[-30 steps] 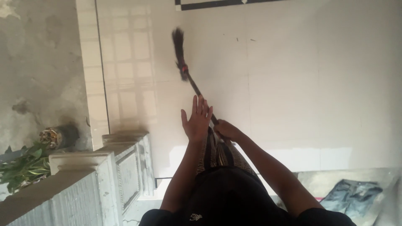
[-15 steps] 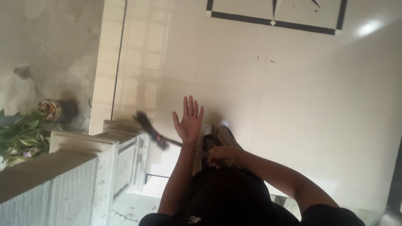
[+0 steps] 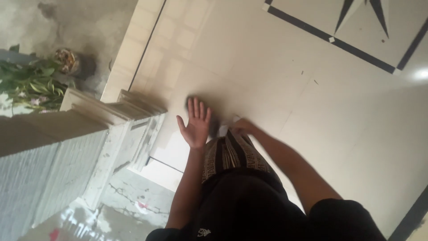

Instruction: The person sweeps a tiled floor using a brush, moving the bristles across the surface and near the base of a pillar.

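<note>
My left hand (image 3: pixel 195 124) is raised in front of me, palm spread, fingers apart, holding nothing. My right hand (image 3: pixel 242 127) is closed low by my patterned trousers (image 3: pixel 232 154), gripping the thin handle of a dark broom (image 3: pixel 213 121). The broom shows only as a dark blur on the cream tile floor, just behind my left hand's fingers. Most of the handle is hidden by my hands. A small white shape, perhaps my foot, peeks out between the two hands.
A white moulded pillar base and low ribbed wall (image 3: pixel 111 134) stand at the left. Behind it are green leafy plants (image 3: pixel 31 85) and a dark pot (image 3: pixel 67 60). Black inlay lines (image 3: pixel 330 40) cross the floor at the top right. Cracked wet concrete (image 3: pixel 129 201) lies below the pillar.
The broom head swung from far ahead, over to the left by the pillar, then in close beside my feet. My left hand stayed spread. The view tilted.
</note>
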